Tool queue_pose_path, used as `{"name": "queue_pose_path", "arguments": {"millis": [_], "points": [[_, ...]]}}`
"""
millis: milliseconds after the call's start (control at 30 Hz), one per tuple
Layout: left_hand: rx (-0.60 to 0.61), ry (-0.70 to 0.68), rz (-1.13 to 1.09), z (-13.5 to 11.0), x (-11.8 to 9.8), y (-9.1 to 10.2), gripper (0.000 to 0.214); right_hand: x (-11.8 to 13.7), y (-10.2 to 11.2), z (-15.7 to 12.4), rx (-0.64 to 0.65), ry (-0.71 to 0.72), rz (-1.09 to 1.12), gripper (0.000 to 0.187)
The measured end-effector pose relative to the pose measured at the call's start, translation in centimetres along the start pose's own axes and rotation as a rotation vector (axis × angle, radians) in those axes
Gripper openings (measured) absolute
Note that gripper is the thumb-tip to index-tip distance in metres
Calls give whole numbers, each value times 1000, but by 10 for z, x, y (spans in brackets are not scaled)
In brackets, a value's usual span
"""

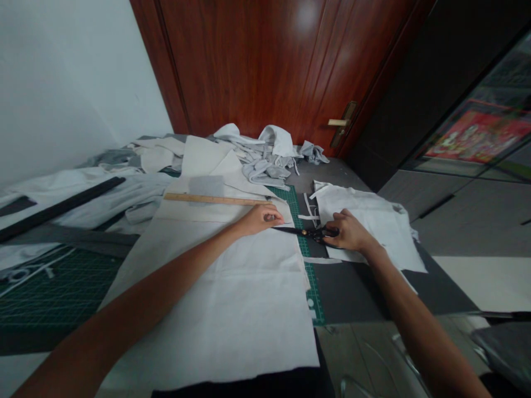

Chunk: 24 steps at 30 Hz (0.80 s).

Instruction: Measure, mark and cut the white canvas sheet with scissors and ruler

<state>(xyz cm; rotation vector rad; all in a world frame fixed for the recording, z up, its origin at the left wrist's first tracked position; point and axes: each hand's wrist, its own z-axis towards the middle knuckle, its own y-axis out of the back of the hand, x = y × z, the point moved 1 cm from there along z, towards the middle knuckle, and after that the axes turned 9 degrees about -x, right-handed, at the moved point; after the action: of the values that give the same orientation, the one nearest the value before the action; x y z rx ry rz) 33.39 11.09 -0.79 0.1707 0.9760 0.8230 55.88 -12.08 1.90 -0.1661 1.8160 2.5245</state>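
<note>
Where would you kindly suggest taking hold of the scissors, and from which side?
I'd grip the scissors by the looped handles, coming from the right: they lie toward that side, where the right hand holds them, while the dark blades point left toward the left hand.

The one head-worn camera here faces the red-brown door. It tilts down, close above the table before that door.

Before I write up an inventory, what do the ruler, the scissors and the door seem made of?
Ruler: matte tan, so probably wood or bamboo.
Scissors: dark, slim-bladed, so likely metal.
Door: glossy, reddish grain, bright reflection, so perhaps wood or veneer.
</note>
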Motion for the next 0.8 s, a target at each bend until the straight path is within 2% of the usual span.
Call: {"name": "queue_pose_path", "arguments": {"millis": [800], "points": [[14, -17, -10, 0, -1, 1, 51, -5, -2, -1, -6, -9, 5, 37]]}}
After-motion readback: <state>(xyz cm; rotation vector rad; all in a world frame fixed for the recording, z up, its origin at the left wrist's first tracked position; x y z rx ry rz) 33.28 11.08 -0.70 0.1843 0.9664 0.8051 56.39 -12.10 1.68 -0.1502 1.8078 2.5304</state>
